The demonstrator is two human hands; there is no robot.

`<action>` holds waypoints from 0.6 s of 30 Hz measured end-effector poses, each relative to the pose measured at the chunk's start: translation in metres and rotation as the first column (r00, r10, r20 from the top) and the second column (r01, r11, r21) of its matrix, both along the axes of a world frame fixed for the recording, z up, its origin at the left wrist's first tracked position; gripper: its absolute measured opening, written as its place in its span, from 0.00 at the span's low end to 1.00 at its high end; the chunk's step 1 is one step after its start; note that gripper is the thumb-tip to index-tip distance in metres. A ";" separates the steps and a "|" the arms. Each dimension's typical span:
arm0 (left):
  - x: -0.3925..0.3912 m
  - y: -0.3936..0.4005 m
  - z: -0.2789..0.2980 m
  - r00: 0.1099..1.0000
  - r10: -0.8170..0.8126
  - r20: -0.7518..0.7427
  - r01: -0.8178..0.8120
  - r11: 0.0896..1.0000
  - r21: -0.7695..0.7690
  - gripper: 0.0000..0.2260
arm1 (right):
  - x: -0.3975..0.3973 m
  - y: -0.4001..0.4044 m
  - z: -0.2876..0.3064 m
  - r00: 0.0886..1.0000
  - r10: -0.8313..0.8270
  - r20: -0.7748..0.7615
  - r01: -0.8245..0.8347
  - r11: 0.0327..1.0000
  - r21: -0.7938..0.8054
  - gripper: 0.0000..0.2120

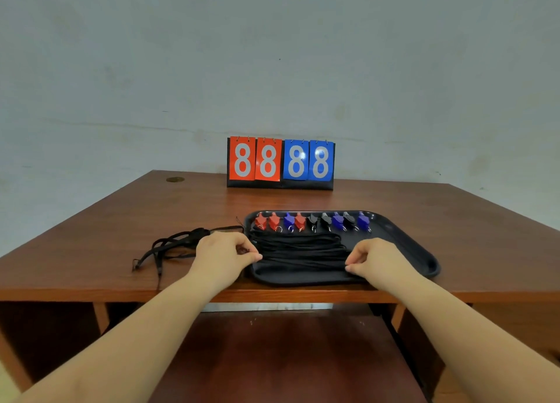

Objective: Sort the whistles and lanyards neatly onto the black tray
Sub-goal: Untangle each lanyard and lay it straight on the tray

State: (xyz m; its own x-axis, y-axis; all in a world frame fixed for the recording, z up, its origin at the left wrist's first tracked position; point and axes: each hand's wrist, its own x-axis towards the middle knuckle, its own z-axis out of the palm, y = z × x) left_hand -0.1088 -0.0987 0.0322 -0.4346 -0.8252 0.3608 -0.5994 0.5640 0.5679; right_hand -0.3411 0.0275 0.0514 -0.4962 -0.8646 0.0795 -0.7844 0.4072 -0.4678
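Observation:
A black tray lies on the brown table near its front edge. Along the tray's far side stands a row of several whistles, red, blue and black. In front of them, black lanyards lie stretched side by side across the tray. My left hand pinches the left end of the nearest lanyard at the tray's left rim. My right hand pinches its right end over the tray. A loose tangle of black lanyards rests on the table to the left of the tray.
A flip scoreboard showing 8 8 in red and 8 8 in blue stands at the table's back edge against the wall. A round cable hole is at the back left. A lower shelf lies under the table.

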 end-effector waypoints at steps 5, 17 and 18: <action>-0.010 -0.008 -0.001 0.996 0.022 0.087 -0.028 0.998 0.060 0.04 | -0.009 -0.014 -0.003 1.000 -0.014 0.023 0.015 0.999 -0.037 0.06; 0.032 -0.017 0.013 0.999 -0.014 -0.044 0.019 0.993 0.113 0.16 | 0.016 -0.006 0.003 0.998 0.041 -0.056 -0.049 0.987 -0.155 0.08; 0.041 -0.020 0.012 0.999 -0.031 -0.017 0.033 0.993 0.113 0.15 | 0.029 -0.007 0.006 0.994 0.091 -0.057 -0.100 0.981 -0.168 0.07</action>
